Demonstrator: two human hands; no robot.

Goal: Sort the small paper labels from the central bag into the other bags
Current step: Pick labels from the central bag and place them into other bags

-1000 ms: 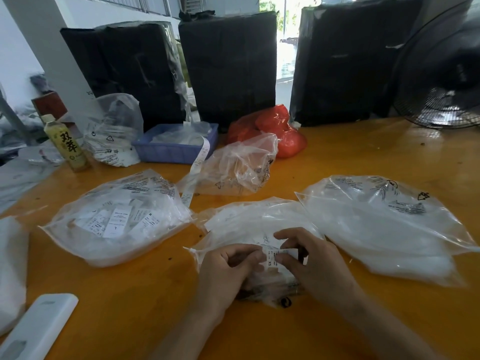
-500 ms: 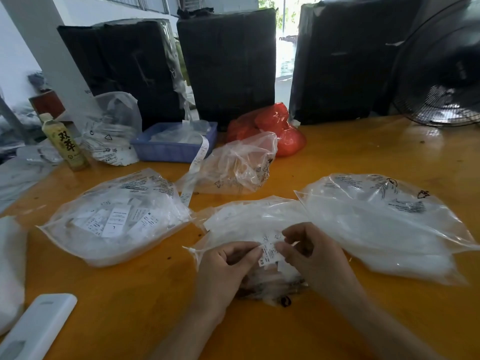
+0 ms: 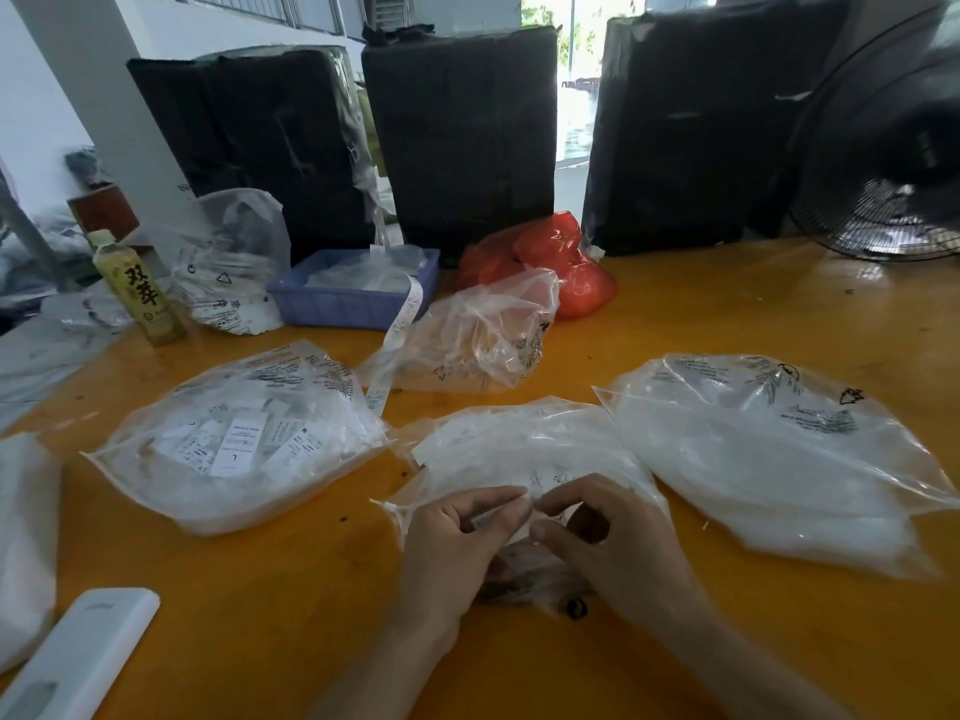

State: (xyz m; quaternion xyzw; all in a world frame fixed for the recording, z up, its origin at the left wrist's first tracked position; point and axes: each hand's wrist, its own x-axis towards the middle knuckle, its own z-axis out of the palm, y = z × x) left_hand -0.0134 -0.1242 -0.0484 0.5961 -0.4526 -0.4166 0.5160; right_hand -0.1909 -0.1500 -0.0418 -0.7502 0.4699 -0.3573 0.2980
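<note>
Both hands, the left hand [image 3: 457, 537] and right hand [image 3: 618, 543], had lowered the pinched label [image 3: 511, 517] onto the central bag [image 3: 519, 449], still unsorted.

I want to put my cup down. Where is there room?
Bare orange tabletop lies right of the red plastic bag, before the black fan. Another patch lies below the label-filled clear bag. The middle is crowded with bags and both hands.

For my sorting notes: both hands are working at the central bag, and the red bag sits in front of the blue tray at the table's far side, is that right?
Not quite. The head view shows the red bag to the right of the blue tray, not in front of it. The rest holds: the left hand and right hand are both at the central bag.
</note>
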